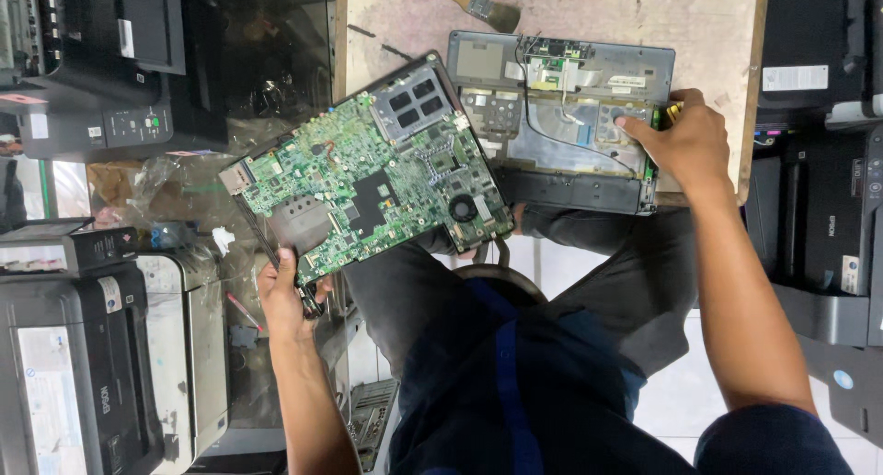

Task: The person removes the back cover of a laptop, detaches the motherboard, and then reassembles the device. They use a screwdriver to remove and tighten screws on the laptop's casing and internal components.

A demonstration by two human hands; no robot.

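Note:
My left hand (287,296) grips the near corner of a green laptop motherboard (368,176), holding it tilted in the air left of the table, above my lap. My right hand (682,139) rests on the right end of an opened grey laptop base (561,125) lying on the table, fingers pointing into its bare interior. A small yellow-green item shows by the knuckles, too hidden to identify. Thin black wires run across the inside of the base.
A worn wooden table (644,15) carries the base and a paintbrush (478,4) at its far edge. Black printers (92,70) stand stacked at the left, another printer (832,227) at the right, and a grey printer (110,365) at the lower left.

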